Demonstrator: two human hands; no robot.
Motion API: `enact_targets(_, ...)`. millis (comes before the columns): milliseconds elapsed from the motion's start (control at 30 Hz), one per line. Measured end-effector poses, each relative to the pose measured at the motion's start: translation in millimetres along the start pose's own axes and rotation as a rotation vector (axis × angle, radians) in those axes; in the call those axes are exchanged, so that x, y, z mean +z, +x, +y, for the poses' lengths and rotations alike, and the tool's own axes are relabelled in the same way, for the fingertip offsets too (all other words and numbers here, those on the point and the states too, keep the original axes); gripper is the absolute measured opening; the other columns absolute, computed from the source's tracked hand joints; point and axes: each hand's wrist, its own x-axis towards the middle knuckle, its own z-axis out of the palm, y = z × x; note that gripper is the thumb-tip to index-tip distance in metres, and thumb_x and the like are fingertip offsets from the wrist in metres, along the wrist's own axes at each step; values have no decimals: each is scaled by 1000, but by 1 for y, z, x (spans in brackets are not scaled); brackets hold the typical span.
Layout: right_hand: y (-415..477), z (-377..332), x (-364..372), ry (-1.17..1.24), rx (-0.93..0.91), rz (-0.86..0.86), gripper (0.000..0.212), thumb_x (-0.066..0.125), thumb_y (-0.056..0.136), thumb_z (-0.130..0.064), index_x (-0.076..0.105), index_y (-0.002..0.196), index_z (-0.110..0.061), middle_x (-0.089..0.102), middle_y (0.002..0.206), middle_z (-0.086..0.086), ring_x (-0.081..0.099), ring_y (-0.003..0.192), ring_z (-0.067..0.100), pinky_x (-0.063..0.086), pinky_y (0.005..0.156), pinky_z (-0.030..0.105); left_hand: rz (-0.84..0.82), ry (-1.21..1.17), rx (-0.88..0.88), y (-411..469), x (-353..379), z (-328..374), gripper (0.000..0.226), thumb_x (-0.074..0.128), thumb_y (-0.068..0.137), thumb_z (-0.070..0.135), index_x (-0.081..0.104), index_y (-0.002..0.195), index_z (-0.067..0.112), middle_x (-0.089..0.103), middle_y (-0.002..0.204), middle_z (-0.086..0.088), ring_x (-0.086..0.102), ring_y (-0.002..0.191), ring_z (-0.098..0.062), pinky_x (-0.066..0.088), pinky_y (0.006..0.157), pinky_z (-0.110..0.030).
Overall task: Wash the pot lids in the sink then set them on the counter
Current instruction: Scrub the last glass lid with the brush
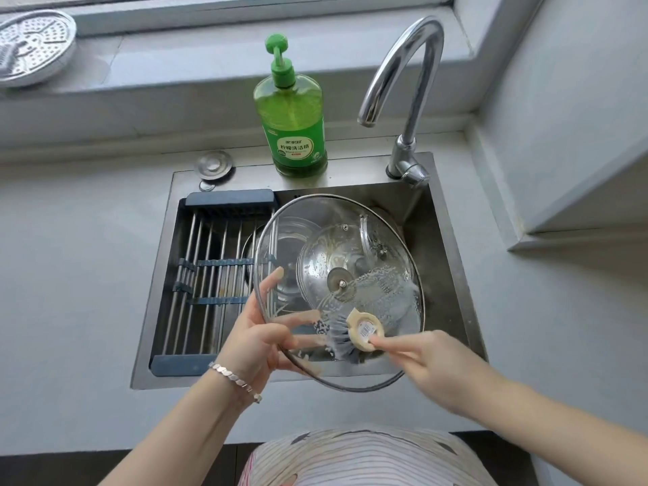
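Gripping the glass lid (341, 284) by its rim over the sink (438, 247), the left hand (257, 340) steadies it. Soapy glass is slippery and breakable, so a firm hold on the rim suits it. The right hand (438, 363) pinches what looks like a scrubbing brush (364, 331).

View: a single wide-angle camera, worn on my head.
Facing: forward and steeply down onto the sink (368, 170) and the counter (70, 275) around it.
Nearness: close. My left grip (259, 331) and right grip (431, 359) sit low in the middle, and my forearms enter from the bottom edge.
Far edge: the faucet (410, 64) and window sill (175, 61) at the top.
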Motion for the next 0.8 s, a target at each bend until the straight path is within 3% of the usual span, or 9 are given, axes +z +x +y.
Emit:
enact_targets(133, 15, 16, -16, -12, 137, 153, 33, 52, 92, -19, 63, 118, -37, 65, 121, -6, 61, 111, 15, 46, 97, 33, 5, 19, 1, -1, -1, 1, 92, 32, 70, -29, 42, 129, 41, 69, 99, -24, 67, 78, -44, 55, 50, -47)
enact_targets(300, 13, -18, -17, 44, -82, 62, 35, 51, 94, -19, 58, 120, -42, 70, 110, -6, 60, 61, 6, 48, 76, 24, -48, 2, -21, -2, 2, 5, 88, 41, 62, -22, 46, 122, 42, 69, 95, -27, 68, 73, -42, 54, 46, -46)
enact_targets(400, 46, -1, -58, 7, 97, 358, 35, 51, 93, -15, 62, 120, -35, 68, 117, 2, 65, 86, 11, 50, 81, 28, -87, -27, -24, -4, 7, 5, 88, 41, 54, -14, 46, 119, 44, 66, 100, -31, 68, 73, -43, 55, 46, -46)
enact_targets(467, 52, -8, -53, -36, 98, 362, 35, 51, 92, -15, 62, 121, -33, 66, 120, 4, 63, 104, 21, 49, 91, 36, -101, -37, -27, -2, 10, 4, 87, 41, 54, -13, 44, 117, 46, 66, 98, -31, 68, 72, -42, 55, 46, -46)
enact_targets(500, 49, -15, -43, -49, 26, 314, 36, 51, 92, -15, 61, 121, -34, 67, 118, 2, 65, 97, 17, 51, 88, 36, -103, -37, -27, -1, 11, 4, 87, 41, 54, -13, 44, 116, 47, 67, 97, -30, 68, 72, -42, 54, 46, -46)
enact_targets(600, 39, -26, -33, -15, -97, 197, 36, 50, 94, -17, 59, 123, -36, 68, 114, -6, 53, 49, -3, 47, 54, 18, -110, -33, -30, -3, 7, 4, 88, 40, 54, -14, 46, 116, 48, 67, 96, -30, 68, 72, -44, 55, 46, -47)
enact_targets(667, 55, -14, -51, -13, -15, 324, 35, 51, 93, -17, 60, 122, -34, 66, 118, -2, 59, 63, -4, 49, 62, 19, -119, -14, -29, -4, 7, 4, 88, 41, 54, -14, 46, 116, 48, 66, 98, -31, 68, 73, -44, 55, 46, -47)
enact_targets(733, 63, -12, -56, 8, 59, 404, 35, 51, 92, -16, 61, 121, -33, 66, 119, 2, 66, 89, 10, 52, 80, 30, -114, 13, -25, -2, 9, 3, 87, 43, 54, -13, 45, 115, 50, 65, 100, -32, 67, 76, -44, 56, 47, -46)
enact_targets(800, 55, -23, -37, 38, -38, 306, 36, 50, 93, -12, 61, 122, -31, 67, 116, -1, 60, 63, -4, 45, 59, 12, -107, 38, -25, 0, 8, 3, 89, 44, 54, -13, 43, 114, 53, 65, 102, -31, 66, 79, -46, 55, 49, -46)
